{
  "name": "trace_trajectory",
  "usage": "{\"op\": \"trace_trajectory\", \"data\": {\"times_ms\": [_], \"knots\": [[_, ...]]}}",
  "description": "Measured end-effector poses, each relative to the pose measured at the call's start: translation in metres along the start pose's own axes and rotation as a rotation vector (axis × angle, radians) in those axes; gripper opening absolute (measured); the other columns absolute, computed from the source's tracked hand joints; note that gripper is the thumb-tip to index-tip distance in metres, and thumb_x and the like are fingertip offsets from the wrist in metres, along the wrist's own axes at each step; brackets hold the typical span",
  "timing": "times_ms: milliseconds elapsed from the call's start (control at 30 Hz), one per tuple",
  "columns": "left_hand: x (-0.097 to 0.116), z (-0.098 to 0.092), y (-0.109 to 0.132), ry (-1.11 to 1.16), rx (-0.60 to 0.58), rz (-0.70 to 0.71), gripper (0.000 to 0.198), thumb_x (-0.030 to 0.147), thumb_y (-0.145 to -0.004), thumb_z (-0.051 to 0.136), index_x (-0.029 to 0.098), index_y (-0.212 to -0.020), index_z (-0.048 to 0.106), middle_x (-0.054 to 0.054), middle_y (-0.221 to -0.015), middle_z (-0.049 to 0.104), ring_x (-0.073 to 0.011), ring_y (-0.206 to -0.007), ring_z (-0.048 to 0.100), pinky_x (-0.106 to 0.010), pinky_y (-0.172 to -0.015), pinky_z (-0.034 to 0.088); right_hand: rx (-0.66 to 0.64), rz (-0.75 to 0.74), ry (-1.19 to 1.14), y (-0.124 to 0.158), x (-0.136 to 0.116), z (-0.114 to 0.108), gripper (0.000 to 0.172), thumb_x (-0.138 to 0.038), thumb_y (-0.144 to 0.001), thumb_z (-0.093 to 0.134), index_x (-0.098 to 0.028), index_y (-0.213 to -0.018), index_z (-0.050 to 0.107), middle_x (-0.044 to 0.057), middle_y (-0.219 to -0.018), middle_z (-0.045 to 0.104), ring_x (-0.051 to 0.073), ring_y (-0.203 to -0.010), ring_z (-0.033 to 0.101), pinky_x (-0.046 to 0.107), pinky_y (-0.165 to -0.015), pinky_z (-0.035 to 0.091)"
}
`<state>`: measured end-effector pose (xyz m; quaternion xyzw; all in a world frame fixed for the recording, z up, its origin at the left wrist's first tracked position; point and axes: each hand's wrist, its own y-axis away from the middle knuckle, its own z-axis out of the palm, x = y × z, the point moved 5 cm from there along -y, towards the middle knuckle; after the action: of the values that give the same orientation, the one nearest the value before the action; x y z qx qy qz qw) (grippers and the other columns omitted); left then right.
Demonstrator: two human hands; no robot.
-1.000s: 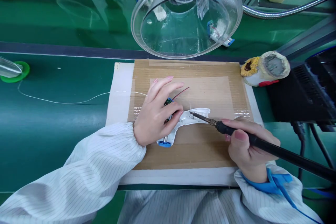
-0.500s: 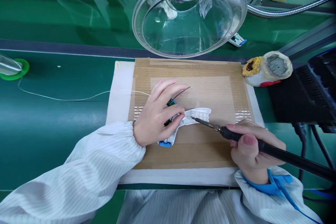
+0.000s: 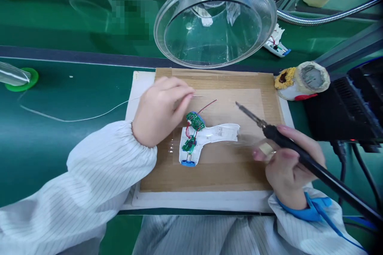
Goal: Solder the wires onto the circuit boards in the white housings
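Note:
My left hand (image 3: 163, 109) pinches the solder wire (image 3: 200, 96), whose short end sticks out past the fingertips over the cardboard. In my right hand (image 3: 291, 167) is a soldering iron (image 3: 281, 139), its tip raised above the board and apart from the wire. A small pale block (image 3: 265, 149), blurred, shows at the lower fingers of that hand. Between the hands lies a white gun-shaped plastic shell half (image 3: 221, 132) with a blue end cap (image 3: 188, 163). Two green circuit boards sit on it, the larger circuit board (image 3: 196, 121) with a loose dark red wire (image 3: 208, 106) pointing up right.
A round clear magnifier (image 3: 215, 61) hangs over the back of the cardboard sheet (image 3: 209, 179). A flower-decorated pot (image 3: 312, 81) and a black box (image 3: 326, 107) stand at right. The solder spool (image 3: 22, 79) is at far left. Another shell (image 3: 278, 44) lies behind.
My left hand has moved up and left off the shell, uncovering the circuit boards, and now pinches the solder. The soldering iron tip has risen away from the shell.

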<state>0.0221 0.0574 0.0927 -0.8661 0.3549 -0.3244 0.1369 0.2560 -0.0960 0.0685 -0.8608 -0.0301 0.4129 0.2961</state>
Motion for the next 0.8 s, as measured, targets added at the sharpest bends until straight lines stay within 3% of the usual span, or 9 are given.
{"op": "trace_trajectory", "data": {"times_ms": [133, 200, 267, 333, 400, 500, 567, 667, 800], "knots": [[0.01, 0.02, -0.02, 0.364, -0.35, -0.113, 0.015, 0.021, -0.094, 0.067, 0.023, -0.089, 0.081, 0.004, -0.069, 0.076, -0.0146, -0.054, 0.067, -0.029, -0.059, 0.058, -0.129, -0.041, 0.116, -0.007, 0.0, 0.022, 0.036, -0.023, -0.1, 0.072, -0.029, -0.134, 0.066, 0.002, -0.115, 0.081, 0.022, -0.106, 0.079, 0.032, -0.094, 0.064], [0.017, 0.025, -0.023, 0.574, -0.448, -0.219, 0.012, 0.02, -0.094, 0.069, 0.022, -0.09, 0.08, 0.004, -0.068, 0.075, -0.013, -0.047, 0.065, -0.025, -0.046, 0.053, -0.246, -0.092, 0.137, -0.007, 0.003, 0.032, 0.04, -0.022, -0.1, 0.071, -0.028, -0.138, 0.062, 0.004, -0.125, 0.079, 0.021, -0.105, 0.08, 0.03, -0.092, 0.066], [0.025, 0.023, -0.02, 0.712, -0.486, -0.256, 0.011, 0.021, -0.096, 0.068, 0.021, -0.094, 0.079, 0.002, -0.073, 0.077, -0.0148, -0.054, 0.071, -0.024, -0.046, 0.055, -0.294, -0.137, 0.141, -0.006, 0.005, 0.037, 0.041, -0.021, -0.102, 0.067, -0.028, -0.142, 0.06, 0.004, -0.125, 0.079, 0.02, -0.102, 0.08, 0.029, -0.089, 0.067], [0.033, 0.017, -0.013, 0.672, -0.435, -0.164, 0.012, 0.019, -0.099, 0.067, 0.02, -0.097, 0.078, 0.0, -0.081, 0.08, -0.0163, -0.068, 0.076, -0.025, -0.058, 0.061, -0.303, -0.151, 0.118, -0.005, 0.005, 0.037, 0.041, -0.02, -0.104, 0.064, -0.029, -0.144, 0.058, 0.004, -0.125, 0.079, 0.021, -0.104, 0.08, 0.03, -0.091, 0.068], [0.041, 0.011, -0.001, 0.441, -0.339, 0.002, 0.016, 0.019, -0.103, 0.062, 0.019, -0.101, 0.077, -0.002, -0.089, 0.08, -0.017, -0.078, 0.076, -0.027, -0.069, 0.062, -0.306, -0.139, 0.097, -0.004, 0.006, 0.037, 0.043, -0.018, -0.104, 0.062, -0.03, -0.145, 0.058, 0.003, -0.127, 0.078, 0.021, -0.107, 0.079, 0.031, -0.093, 0.067], [0.051, 0.016, 0.021, 0.047, -0.236, 0.23, 0.025, 0.013, -0.108, 0.049, 0.015, -0.102, 0.074, -0.007, -0.096, 0.077, -0.0194, -0.083, 0.073, -0.031, -0.073, 0.059, -0.32, -0.126, 0.078, -0.005, 0.005, 0.039, 0.043, -0.016, -0.104, 0.062, -0.03, -0.145, 0.058, 0.002, -0.128, 0.077, 0.019, -0.11, 0.079, 0.029, -0.095, 0.066], [0.052, 0.022, 0.033, -0.046, -0.185, 0.303, 0.028, 0.01, -0.106, 0.046, 0.014, -0.096, 0.072, -0.01, -0.097, 0.074, -0.0206, -0.083, 0.069, -0.034, -0.074, 0.057, -0.33, -0.12, 0.078, -0.005, 0.005, 0.041, 0.043, -0.016, -0.105, 0.06, -0.031, -0.145, 0.058, 0.002, -0.13, 0.077, 0.019, -0.111, 0.078, 0.031, -0.097, 0.066], [0.045, 0.027, 0.039, 0.012, -0.101, 0.206, 0.02, 0.013, -0.101, 0.057, 0.018, -0.089, 0.072, -0.014, -0.118, 0.07, -0.0269, -0.104, 0.065, -0.044, -0.09, 0.055, -0.328, -0.124, 0.082, -0.005, 0.002, 0.038, 0.043, -0.014, -0.104, 0.061, -0.033, -0.143, 0.06, 0.002, -0.132, 0.076, 0.02, -0.114, 0.077, 0.031, -0.098, 0.065], [0.036, 0.032, 0.038, 0.228, -0.17, 0.047, 0.016, 0.014, -0.099, 0.06, 0.019, -0.089, 0.072, -0.015, -0.141, 0.059, -0.0316, -0.138, 0.052, -0.053, -0.114, 0.045, -0.099, -0.049, 0.015, 0.002, 0.004, 0.013, 0.027, -0.024, -0.103, 0.066, -0.028, -0.13, 0.069, 0.003, -0.104, 0.082, 0.021, -0.094, 0.081, 0.033, -0.084, 0.067]]}}
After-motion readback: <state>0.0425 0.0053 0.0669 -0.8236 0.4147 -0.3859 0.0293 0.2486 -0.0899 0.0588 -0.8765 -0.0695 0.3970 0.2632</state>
